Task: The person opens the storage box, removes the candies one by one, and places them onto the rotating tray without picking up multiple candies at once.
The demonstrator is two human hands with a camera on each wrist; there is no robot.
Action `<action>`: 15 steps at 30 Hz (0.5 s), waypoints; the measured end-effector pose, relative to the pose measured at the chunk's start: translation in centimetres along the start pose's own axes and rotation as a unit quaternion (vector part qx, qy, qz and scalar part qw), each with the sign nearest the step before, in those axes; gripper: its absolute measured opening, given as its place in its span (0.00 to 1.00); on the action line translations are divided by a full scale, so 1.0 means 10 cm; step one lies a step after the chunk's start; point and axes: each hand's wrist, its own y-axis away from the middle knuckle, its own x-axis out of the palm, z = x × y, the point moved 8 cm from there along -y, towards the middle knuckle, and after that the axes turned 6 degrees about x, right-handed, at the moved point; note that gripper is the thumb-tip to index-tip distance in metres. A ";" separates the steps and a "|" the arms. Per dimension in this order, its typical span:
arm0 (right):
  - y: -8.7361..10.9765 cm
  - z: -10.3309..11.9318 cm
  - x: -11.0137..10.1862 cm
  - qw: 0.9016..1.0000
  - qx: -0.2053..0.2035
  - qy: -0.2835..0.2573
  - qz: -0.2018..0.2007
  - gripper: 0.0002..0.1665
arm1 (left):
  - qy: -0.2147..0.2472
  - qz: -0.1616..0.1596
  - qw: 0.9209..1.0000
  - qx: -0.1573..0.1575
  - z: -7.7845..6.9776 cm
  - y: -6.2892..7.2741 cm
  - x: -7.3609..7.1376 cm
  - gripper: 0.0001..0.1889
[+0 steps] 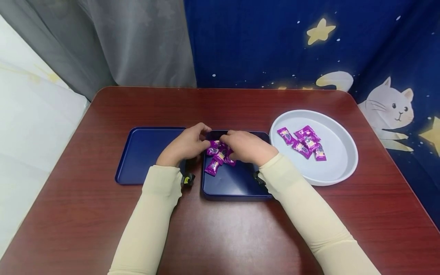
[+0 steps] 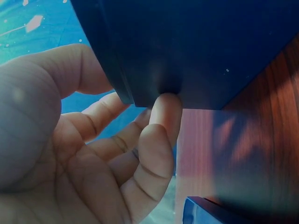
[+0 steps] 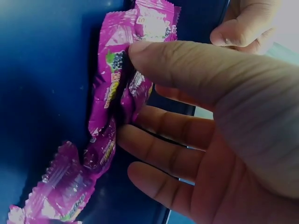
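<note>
A dark blue rectangular box [image 1: 237, 183] stands open in the middle of the table, with several purple-wrapped candies [image 1: 213, 167] in its left part. My left hand [image 1: 185, 144] holds the box at its far left edge. In the left wrist view, the thumb lies at the rim and fingertips [image 2: 167, 109] touch the outer wall. Inside the box, my right hand [image 1: 249, 147] pinches at the candy heap. In the right wrist view, its thumb presses a candy wrapper [image 3: 112, 84] and other fingers curve beneath; how many candies it grips is unclear.
A flat blue lid [image 1: 137, 152] lies left of the box, partly under the left hand. To the right, touching or nearly touching the box, sits a round white tray [image 1: 330, 172] holding several more purple candies [image 1: 307, 141]. Curtains hang behind the brown table [image 1: 220, 229].
</note>
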 end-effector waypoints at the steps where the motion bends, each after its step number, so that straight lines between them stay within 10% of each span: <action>1: 0.00 0.00 0.01 1.000 0.001 0.000 0.002 0.29 | 0.001 0.000 1.000 0.000 0.01 0.00 0.00 0.22; 15: -0.01 -0.05 -0.02 0.998 0.003 -0.054 0.015 0.16 | 0.012 0.001 1.000 -0.005 0.01 0.00 -0.03 0.23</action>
